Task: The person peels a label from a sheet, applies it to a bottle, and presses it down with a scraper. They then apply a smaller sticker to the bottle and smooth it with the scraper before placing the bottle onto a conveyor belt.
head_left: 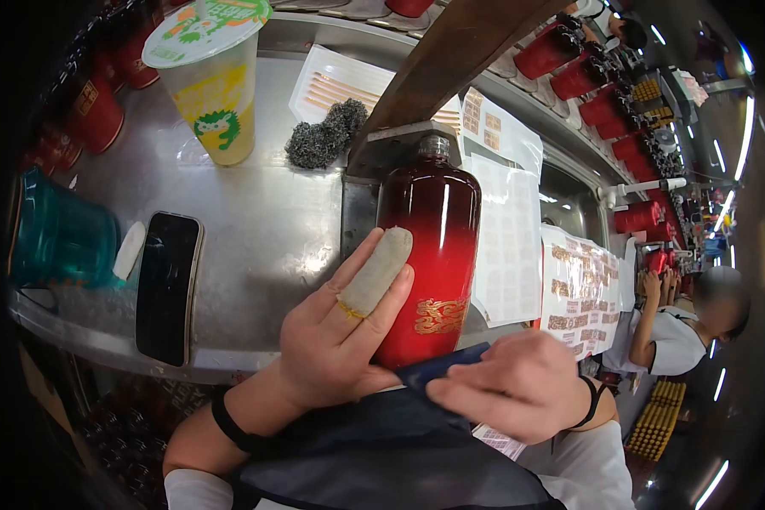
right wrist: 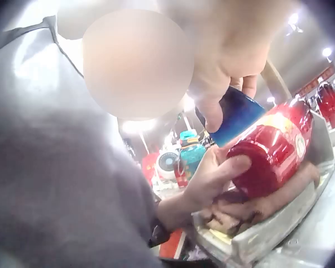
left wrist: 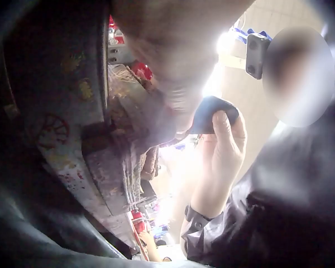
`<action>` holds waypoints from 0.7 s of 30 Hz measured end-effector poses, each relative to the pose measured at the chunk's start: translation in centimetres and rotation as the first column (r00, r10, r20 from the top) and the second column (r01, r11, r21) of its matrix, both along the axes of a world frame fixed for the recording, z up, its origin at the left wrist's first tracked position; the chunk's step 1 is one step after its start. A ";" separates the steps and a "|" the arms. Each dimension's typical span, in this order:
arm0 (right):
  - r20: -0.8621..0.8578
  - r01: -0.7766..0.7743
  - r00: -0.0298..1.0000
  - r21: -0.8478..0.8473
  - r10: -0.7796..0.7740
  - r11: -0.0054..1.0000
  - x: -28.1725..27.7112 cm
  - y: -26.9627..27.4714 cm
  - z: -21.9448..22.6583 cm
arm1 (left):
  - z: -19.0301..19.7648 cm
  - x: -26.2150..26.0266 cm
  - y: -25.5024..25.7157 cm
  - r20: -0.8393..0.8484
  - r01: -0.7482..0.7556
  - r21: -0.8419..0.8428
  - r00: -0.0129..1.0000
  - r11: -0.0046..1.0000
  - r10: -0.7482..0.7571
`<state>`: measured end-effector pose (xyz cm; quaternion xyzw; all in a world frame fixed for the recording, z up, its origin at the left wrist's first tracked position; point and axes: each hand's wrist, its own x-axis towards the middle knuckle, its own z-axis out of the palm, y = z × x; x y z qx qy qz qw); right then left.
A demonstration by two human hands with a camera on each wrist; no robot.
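A glossy red bottle (head_left: 433, 255), dark toward its neck and with a gold pattern low on its side, lies in a cradle with its base toward the person. My left hand (head_left: 335, 319) grips it from the left. A grey cloth cot (head_left: 375, 270) with a yellow band covers one finger. In the right wrist view, the left thumb (right wrist: 234, 167) presses by the bottle's base (right wrist: 251, 167). My right hand (head_left: 518, 387) pinches a flat dark-blue scraper (head_left: 433, 367), whose edge is close to the base. The left wrist view also shows the scraper (left wrist: 212, 114) between thumb and fingers.
A phone (head_left: 170, 289), a teal container (head_left: 68, 229) and a drink cup (head_left: 221, 102) stand left on the metal bench (head_left: 263, 246). Steel wool (head_left: 327, 134) lies near the cradle. Decal sheets (head_left: 506, 238) lie right, below a wooden post (head_left: 450, 59). Another person (head_left: 680, 331) works farther right.
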<state>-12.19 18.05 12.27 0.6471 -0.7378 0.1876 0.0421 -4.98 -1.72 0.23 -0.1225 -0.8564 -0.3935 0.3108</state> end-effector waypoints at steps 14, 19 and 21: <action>0.449 0.208 0.866 0.077 -0.220 0.975 -4.3 -1.0 0.9 | -0.4 0.0 0.5 0.069 0.066 0.166 0.995 0.984 -0.078; 0.339 0.598 0.772 -0.102 -0.537 0.795 -7.3 1.1 -0.1 | -0.6 0.2 0.2 0.174 0.096 0.151 0.977 0.984 -0.122; 0.260 0.474 0.865 -0.145 -0.429 0.868 -6.3 1.2 0.5 | -0.6 0.2 0.3 0.207 0.113 0.145 0.968 0.983 -0.142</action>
